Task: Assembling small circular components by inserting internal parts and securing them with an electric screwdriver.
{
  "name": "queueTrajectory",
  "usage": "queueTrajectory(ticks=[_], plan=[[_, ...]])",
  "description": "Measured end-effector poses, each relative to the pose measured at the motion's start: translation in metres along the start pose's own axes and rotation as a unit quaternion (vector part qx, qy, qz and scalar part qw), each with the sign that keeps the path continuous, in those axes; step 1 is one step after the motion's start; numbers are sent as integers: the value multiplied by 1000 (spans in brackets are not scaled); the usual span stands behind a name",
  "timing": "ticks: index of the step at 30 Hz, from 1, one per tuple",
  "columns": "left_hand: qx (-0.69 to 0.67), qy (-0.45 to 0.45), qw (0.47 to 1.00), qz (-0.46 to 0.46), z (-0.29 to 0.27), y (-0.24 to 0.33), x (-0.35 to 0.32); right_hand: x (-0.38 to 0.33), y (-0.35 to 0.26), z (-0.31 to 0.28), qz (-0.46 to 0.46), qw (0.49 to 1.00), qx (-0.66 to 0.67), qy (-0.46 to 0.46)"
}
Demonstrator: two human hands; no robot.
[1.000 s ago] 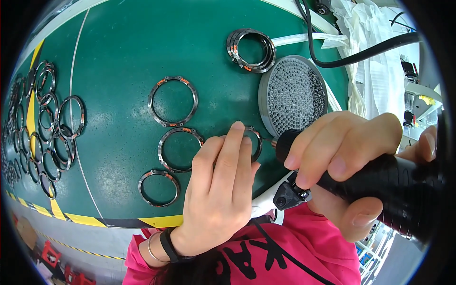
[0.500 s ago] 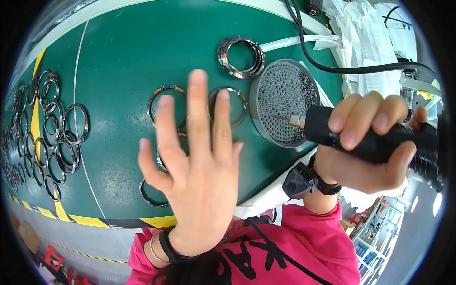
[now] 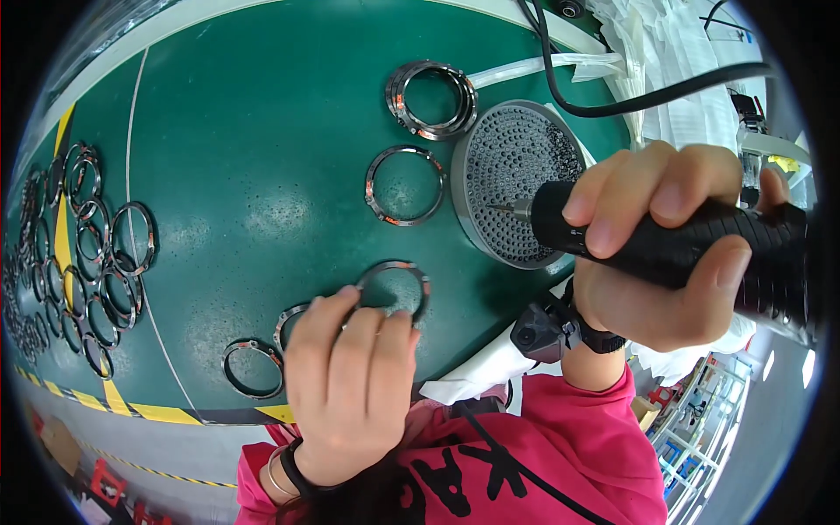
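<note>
My right hand (image 3: 656,236) is wrapped round a black electric screwdriver (image 3: 700,241). The thin bit points left over a round grey tray (image 3: 458,206) whose dimpled surface holds many small dark screws. My left hand (image 3: 350,385) is bent, its fingertips on the left and near sides of a thin metal ring (image 3: 421,282) lying on the green mat. The hand partly hides that ring and another ring (image 3: 282,325) beside it. A third ring (image 3: 230,366) lies further left. Beyond my left hand, a separate ring (image 3: 371,188) lies left of the tray.
Several stacked rings (image 3: 395,99) sit behind the tray. Many more rings (image 3: 150,238) lie at the far left, by yellow-and-black edge tape (image 3: 157,409). A black cable (image 3: 639,103) loops at the back right near white wrapping (image 3: 682,74).
My left hand has drawn back toward me, its spread fingers now bent at a ring. One ring appears shifted nearer and rightward. The screwdriver has moved slightly left.
</note>
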State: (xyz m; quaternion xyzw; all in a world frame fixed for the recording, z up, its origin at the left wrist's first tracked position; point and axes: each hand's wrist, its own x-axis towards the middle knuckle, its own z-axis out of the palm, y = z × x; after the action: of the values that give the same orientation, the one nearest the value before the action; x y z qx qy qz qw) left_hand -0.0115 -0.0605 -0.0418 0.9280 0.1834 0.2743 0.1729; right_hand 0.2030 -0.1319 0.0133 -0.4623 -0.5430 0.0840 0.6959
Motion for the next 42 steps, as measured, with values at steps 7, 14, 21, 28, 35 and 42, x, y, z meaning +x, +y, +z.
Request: queueTrajectory(ticks=[7, 14, 21, 28, 35, 42], plan=[[-65, 10, 997, 40, 17, 5, 14, 0, -17, 5, -2, 999, 41, -1], [-69, 11, 997, 35, 18, 9, 14, 0, -18, 20, 89, 993, 24, -76], [-85, 22, 995, 45, 16, 12, 16, -5, -59, -25, 113, 989, 54, -74], [-86, 8, 996, 32, 14, 10, 16, 6, -31, 5, 130, 983, 101, -78], [-96, 8, 995, 12, 14, 10, 18, 16, -34, -3, 142, 977, 136, -78], [-77, 51, 994, -51, 13, 1, 15, 5, 4, 24, 138, 972, 179, -67]])
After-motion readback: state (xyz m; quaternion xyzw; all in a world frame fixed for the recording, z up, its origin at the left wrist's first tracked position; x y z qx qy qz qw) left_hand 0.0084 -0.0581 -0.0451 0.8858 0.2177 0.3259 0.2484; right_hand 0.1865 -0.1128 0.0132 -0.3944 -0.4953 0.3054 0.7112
